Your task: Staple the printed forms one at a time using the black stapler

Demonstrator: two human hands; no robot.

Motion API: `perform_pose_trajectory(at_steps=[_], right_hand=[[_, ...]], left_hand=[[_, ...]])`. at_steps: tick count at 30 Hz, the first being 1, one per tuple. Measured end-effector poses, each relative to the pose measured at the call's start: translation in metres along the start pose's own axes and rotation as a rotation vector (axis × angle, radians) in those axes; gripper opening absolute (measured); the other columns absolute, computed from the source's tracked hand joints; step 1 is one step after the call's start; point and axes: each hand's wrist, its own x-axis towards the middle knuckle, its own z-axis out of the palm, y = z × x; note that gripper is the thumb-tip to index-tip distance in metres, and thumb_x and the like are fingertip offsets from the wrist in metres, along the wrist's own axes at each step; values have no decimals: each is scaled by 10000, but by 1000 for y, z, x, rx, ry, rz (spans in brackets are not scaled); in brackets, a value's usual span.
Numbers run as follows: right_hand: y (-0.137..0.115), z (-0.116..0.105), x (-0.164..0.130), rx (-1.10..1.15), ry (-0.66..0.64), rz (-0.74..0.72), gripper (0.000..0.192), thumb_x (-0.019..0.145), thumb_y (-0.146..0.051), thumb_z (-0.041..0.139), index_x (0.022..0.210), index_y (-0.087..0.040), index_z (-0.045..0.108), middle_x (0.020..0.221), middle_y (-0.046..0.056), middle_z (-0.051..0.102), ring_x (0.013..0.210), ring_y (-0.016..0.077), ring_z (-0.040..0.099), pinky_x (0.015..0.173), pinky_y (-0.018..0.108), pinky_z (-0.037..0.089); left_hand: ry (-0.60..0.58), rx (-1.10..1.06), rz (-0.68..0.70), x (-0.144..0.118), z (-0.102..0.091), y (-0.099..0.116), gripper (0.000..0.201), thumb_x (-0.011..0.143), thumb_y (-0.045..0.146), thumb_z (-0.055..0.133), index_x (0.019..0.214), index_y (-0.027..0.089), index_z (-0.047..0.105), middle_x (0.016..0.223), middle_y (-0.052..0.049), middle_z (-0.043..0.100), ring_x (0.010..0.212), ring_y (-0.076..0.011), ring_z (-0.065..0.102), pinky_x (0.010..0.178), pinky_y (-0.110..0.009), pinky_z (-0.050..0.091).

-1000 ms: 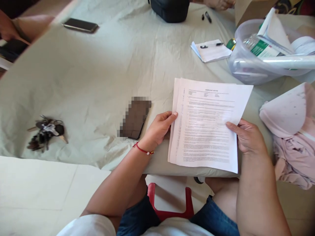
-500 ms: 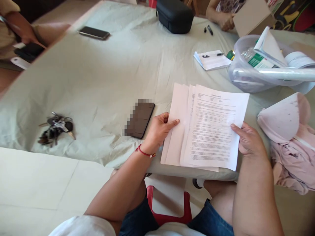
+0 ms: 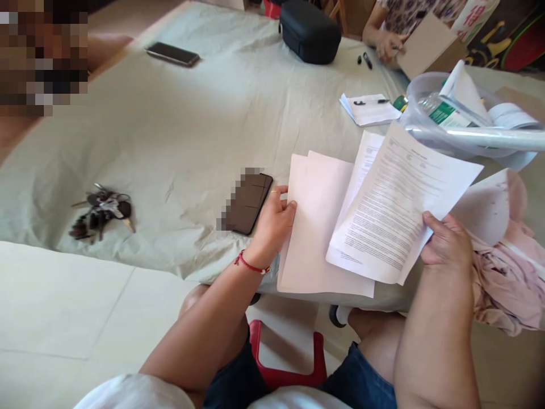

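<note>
Between the thumb and fingers of my right hand (image 3: 445, 238) are the printed sheets (image 3: 395, 204), tilted to the right and lifted over the table edge. One printed page lies partly behind the front one. My left hand (image 3: 276, 218) pinches the left edge of the blank-looking sheets (image 3: 317, 227), which overlap beneath the printed ones. Just left of that hand lies a dark smartphone (image 3: 251, 204), part of it blurred out. A red bracelet (image 3: 251, 266) circles my left wrist.
A bunch of keys (image 3: 104, 210) lies at left, another phone (image 3: 172, 54) farther back. Behind are a black case (image 3: 309, 31), a notepad (image 3: 370, 111) with a pen and a filled plastic basin (image 3: 413, 111). Pink cloth (image 3: 504, 284) lies right. A person's hand (image 3: 387, 45) touches a cardboard box (image 3: 430, 45).
My right hand has moved right with the printed sheets, tilting them and separating them from the blank-looking sheets. My left hand stays at the left edge of those sheets.
</note>
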Motion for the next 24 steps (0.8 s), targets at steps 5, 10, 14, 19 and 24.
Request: perform_pose_trajectory(at_steps=[5,10,14,19,24], right_hand=[[1,19,-9,41,54,70,379,651,-229,938,1019,-240,848,1013,58,872,872,292,847,881,512,738],[5,27,-13,30,10,100,431,635,-284,996,1036,-237,846,1028,72,877,946,309,851,887,481,732],[6,27,-16,13,-17,104,525,576,-306,1042,1051,-205,841,1038,81,874,921,298,837,870,472,726],[5,32,-22,7,-59,145,576,537,-376,1083,1038,-228,840,1011,46,876,912,282,834,898,476,723],[3,44,-32,9,-137,203,627,502,-406,1098,1054,-222,864,1071,70,886,944,294,841,901,470,727]], left_hand=[[91,-2,57,0,0,-2,475,950,110,587,1397,268,547,684,73,510,545,-135,442,535,-245,337],[46,-22,110,-6,1,-1,466,1001,266,693,1455,285,586,685,60,493,570,-148,489,551,-262,380],[12,27,174,-6,0,-3,704,876,275,856,1533,316,608,861,3,671,672,-167,614,624,-285,482],[-24,119,145,-2,0,-10,444,784,96,731,1168,281,857,720,28,610,548,-115,435,543,-268,337],[59,148,29,-4,3,-5,228,778,69,634,751,211,810,547,40,486,478,-97,303,539,-291,221]])
